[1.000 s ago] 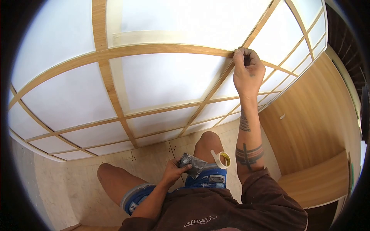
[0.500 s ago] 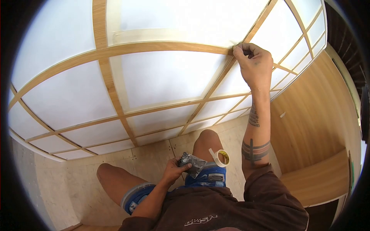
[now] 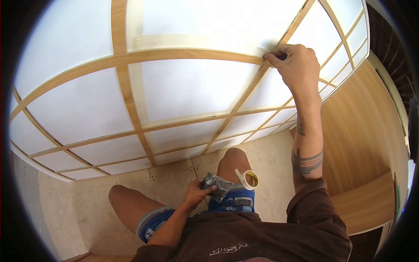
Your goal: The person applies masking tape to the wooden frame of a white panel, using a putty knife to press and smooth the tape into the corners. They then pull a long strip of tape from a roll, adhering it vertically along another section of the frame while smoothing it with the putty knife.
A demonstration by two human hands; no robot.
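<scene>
While I kneel on the floor (image 3: 109, 218), my left hand (image 3: 197, 194) clutches a crumpled packet (image 3: 217, 185) beside the tape roll (image 3: 248, 178) on my knee; farther up, my right hand (image 3: 298, 65) pinches at the screen (image 3: 187, 87), where its slats cross.
</scene>
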